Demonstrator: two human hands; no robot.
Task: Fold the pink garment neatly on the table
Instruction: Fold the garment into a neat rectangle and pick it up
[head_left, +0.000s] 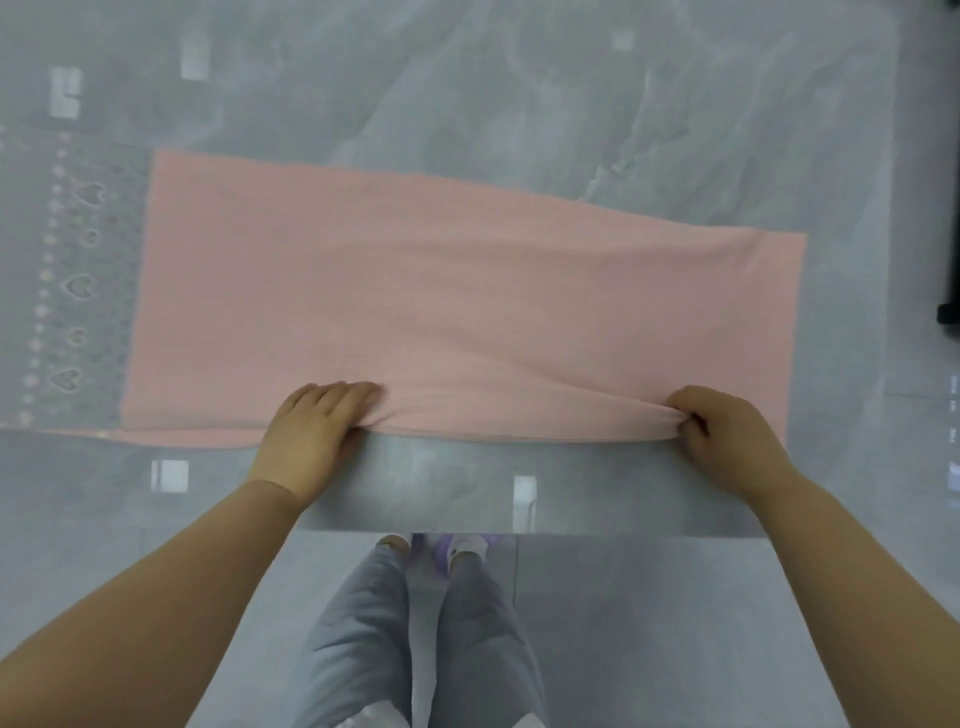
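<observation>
As a person in grey trousers and purple shoes stands at the near edge of a grey, glossy tabletop, both hands take up the near long edge of a pink garment spread flat across it. The left hand grips that edge with its fingers laid together on top and the thumb hidden beneath, the fabric bunching under it. The right hand pinches a gathered tuck of the same edge close to the garment's right end. Soft creases fan out from both holds, suggesting a light, limp knit that will sag and wrinkle unless lifted evenly. The edge, held well apart as here, looks the sound place to carry it over for a fold. A grey heart-patterned cloth lies against the garment's left end.
</observation>
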